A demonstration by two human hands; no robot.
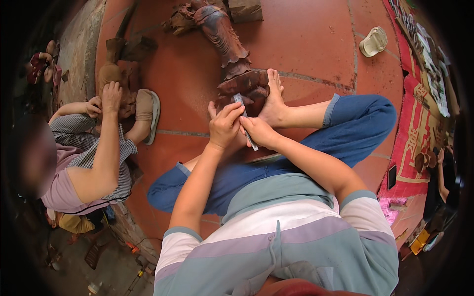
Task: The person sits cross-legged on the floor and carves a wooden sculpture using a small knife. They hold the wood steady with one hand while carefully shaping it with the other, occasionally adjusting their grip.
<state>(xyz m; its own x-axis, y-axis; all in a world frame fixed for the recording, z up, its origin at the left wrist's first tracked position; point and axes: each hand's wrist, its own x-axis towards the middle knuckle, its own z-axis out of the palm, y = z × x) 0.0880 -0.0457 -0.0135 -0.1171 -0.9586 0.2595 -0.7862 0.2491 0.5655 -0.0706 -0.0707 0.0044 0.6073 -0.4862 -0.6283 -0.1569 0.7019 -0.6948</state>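
A long dark brown carved wooden figure point(228, 47) lies on the red tiled floor point(306, 44), its near end braced against my bare foot point(273, 101). Both my hands grip a thin flat grey tool point(245, 121), a carving blade or file, whose tip rests on the near end of the carving. My left hand point(224, 126) pinches the upper part of the tool. My right hand point(257, 132) holds the lower part, just beside the left. I sit on the floor in blue jeans and a striped shirt.
Another person point(94, 158) in a checked shirt sits at the left, both hands on a light brown carved piece point(112, 79). A pale sandal point(374, 42) lies at the far right. A red patterned mat point(417, 123) with several tools runs along the right edge.
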